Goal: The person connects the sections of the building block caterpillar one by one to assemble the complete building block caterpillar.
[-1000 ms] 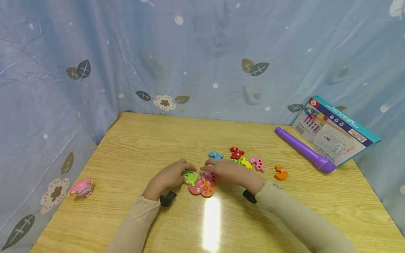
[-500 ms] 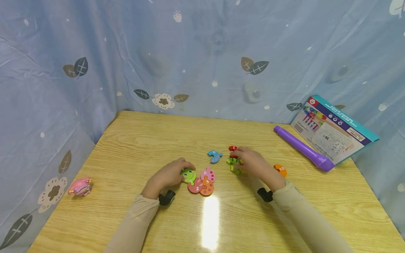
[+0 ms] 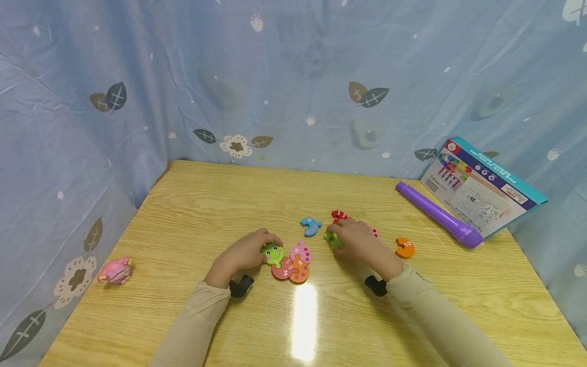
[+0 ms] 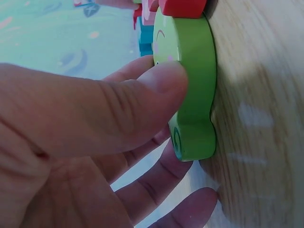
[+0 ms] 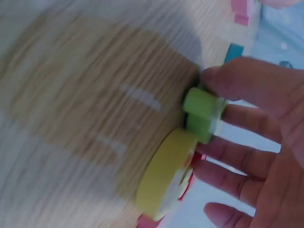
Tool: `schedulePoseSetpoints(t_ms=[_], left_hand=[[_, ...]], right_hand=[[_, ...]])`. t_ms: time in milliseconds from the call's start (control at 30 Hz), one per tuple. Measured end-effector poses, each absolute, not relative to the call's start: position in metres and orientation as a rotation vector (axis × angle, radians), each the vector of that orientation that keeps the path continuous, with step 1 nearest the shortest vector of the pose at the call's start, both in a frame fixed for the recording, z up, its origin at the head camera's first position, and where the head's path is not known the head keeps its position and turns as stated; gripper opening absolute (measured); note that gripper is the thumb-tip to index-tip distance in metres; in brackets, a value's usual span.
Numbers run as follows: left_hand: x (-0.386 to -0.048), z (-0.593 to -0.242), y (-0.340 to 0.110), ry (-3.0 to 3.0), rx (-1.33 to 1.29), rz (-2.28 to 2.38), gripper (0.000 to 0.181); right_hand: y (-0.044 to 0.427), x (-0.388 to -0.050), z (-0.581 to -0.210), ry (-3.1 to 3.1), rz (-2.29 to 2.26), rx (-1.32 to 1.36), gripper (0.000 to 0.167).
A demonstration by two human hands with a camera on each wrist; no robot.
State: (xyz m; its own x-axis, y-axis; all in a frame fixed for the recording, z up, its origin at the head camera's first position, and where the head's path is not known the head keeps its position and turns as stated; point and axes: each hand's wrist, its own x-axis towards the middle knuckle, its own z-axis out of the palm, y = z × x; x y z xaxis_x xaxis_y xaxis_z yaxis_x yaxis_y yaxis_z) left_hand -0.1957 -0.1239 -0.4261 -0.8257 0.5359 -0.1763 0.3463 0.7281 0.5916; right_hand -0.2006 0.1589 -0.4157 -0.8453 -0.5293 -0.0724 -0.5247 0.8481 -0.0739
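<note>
On the wooden table lies a joined chain of caterpillar puzzle pieces: a green smiling head [image 3: 274,255] marked 1, a red 2 [image 3: 283,268], an orange 3 [image 3: 299,271] and a pink 4 [image 3: 300,253]. My left hand [image 3: 245,253] holds the head piece, thumb against its edge in the left wrist view. To the right, my right hand [image 3: 359,242] pinches a green puzzle piece [image 5: 203,111] between thumb and fingers. A yellow piece [image 5: 166,175] lies beside it, hidden by the hand in the head view. A red piece [image 3: 339,216] sits just behind.
A blue piece [image 3: 311,226] marked 6 lies between the hands, farther back. An orange piece [image 3: 405,248] marked 10 is at the right. Beyond are a purple tube [image 3: 439,215] and a printed box [image 3: 481,188]. A pink toy [image 3: 115,270] stands at the left edge.
My right hand has left the pink 4 piece and moved right to the loose pieces, where it now grips the green one. The left hand stays at the head piece.
</note>
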Motion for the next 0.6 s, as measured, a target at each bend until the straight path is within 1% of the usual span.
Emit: schedulePoseSetpoints(t_ms=[300,600], left_hand=[[-0.196,-0.428,-0.126,2.606,0.692,0.776,0.041],[-0.197,-0.428,-0.126,2.595,0.708,0.794,0.042]], right_hand=[[0.131,-0.206,-0.417,2.654,-0.563,-1.035,0.048],[0.116,-0.214,-0.419,2.593,-0.638,-1.101,0.049]])
